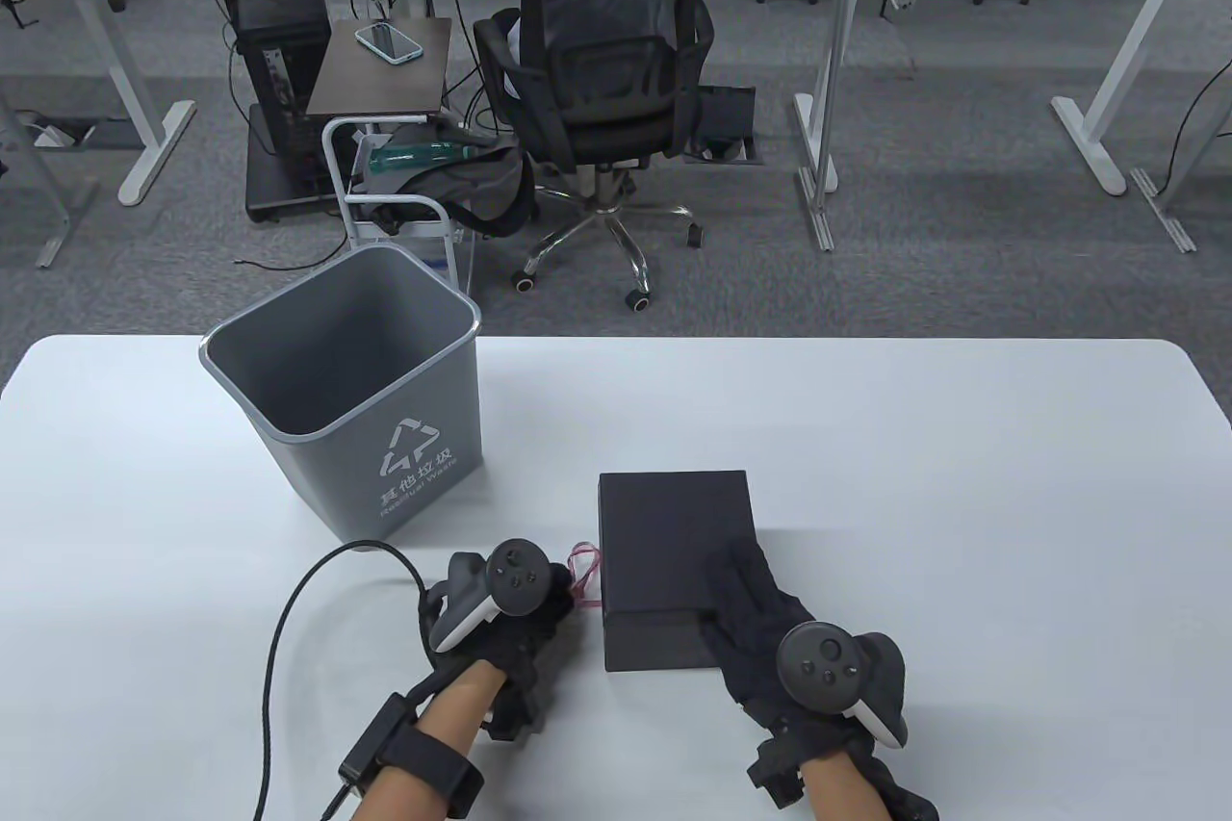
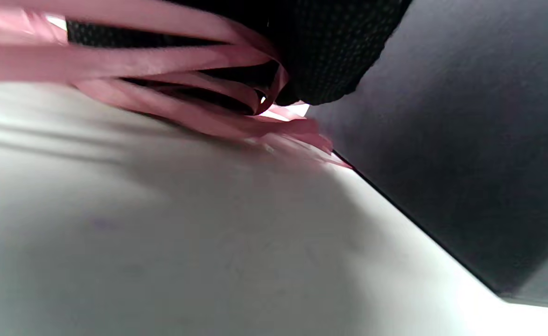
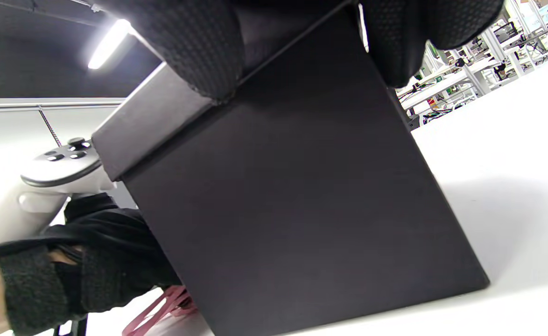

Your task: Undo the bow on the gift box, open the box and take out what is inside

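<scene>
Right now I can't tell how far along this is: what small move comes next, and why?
Probably pull the pink ribbon clear with the left hand: it is already off the black gift box, bunched in that hand beside it. The right hand rests on the closed lid.

The table view is bright, even and sharp, the white table (image 1: 866, 436) throwing mild glare with soft shadows. In the left wrist view the pink ribbon (image 2: 171, 65) is blurred. A ceiling lamp (image 3: 108, 43) glares in the right wrist view.
</scene>
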`<state>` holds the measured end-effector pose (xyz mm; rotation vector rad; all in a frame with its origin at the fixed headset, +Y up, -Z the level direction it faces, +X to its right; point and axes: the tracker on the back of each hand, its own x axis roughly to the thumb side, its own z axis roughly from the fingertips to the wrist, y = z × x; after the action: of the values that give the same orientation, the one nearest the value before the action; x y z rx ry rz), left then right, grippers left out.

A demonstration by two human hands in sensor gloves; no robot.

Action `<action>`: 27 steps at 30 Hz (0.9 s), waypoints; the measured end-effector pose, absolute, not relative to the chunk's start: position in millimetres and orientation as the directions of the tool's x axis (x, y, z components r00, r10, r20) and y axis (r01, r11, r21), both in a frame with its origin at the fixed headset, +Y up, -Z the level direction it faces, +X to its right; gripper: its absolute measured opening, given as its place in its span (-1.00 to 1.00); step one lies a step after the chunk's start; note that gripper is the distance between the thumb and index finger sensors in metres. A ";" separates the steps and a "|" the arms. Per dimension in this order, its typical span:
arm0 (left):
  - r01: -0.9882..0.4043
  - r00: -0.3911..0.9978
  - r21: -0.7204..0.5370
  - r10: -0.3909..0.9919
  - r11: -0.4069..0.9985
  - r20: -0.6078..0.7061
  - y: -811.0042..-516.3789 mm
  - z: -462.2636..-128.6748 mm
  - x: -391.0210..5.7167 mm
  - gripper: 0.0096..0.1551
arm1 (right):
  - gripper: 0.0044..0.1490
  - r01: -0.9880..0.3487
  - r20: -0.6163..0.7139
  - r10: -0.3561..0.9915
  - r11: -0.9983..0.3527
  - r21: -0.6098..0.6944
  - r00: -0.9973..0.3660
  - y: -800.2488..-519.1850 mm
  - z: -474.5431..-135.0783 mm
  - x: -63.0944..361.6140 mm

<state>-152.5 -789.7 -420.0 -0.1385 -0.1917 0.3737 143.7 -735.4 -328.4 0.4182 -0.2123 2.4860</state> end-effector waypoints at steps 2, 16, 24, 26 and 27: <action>-0.291 0.925 -0.217 0.332 0.932 0.186 -792.1 -420.2 -149.1 -0.31 | -0.11 -0.590 0.343 0.540 -0.806 -0.053 -0.769 -735.2 -328.5 143.7; -0.130 0.946 -0.227 0.189 0.965 0.264 -795.4 -410.6 -133.5 -0.64 | -0.11 -0.590 0.342 0.540 -0.806 -0.053 -0.769 -736.0 -329.3 144.0; -0.270 0.920 -0.262 0.329 0.927 0.213 -798.6 -410.4 -154.4 -0.62 | -0.11 -0.594 0.341 0.544 -0.802 -0.055 -0.766 -737.0 -328.9 144.8; -0.323 0.902 -0.271 0.382 0.907 0.203 -799.8 -409.6 -160.4 -0.58 | -0.11 -0.593 0.342 0.543 -0.803 -0.054 -0.767 -737.0 -329.1 144.6; -0.346 0.888 -0.282 0.409 0.895 0.209 -801.0 -409.1 -162.3 -0.49 | -0.11 -0.592 0.342 0.542 -0.804 -0.054 -0.768 -737.0 -329.2 144.3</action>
<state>-162.3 -801.0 -409.1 -0.2417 -0.2681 0.3960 144.3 -737.0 -329.2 0.4155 -0.2104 2.4832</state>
